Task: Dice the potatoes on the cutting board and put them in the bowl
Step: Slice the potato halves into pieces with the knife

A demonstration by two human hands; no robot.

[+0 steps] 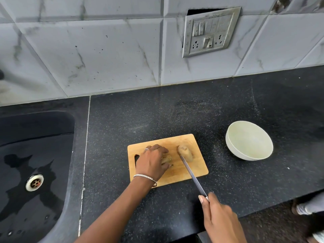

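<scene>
A wooden cutting board (198, 165) lies on the black counter. My left hand (151, 162) grips one brown potato (166, 158) near the board's middle, mostly hiding it. A second whole potato (186, 153) lies on the board's right part. My right hand (219, 220) holds a knife (192, 176) by its handle; the blade points up-left and its tip sits just left of the second potato. A pale empty bowl (249, 140) stands on the counter to the right of the board.
A black sink (33, 163) with a metal drain and wet patches lies at the left. The tiled wall with a switch panel (210, 32) rises behind. The counter's front edge (263, 206) runs close to my right hand.
</scene>
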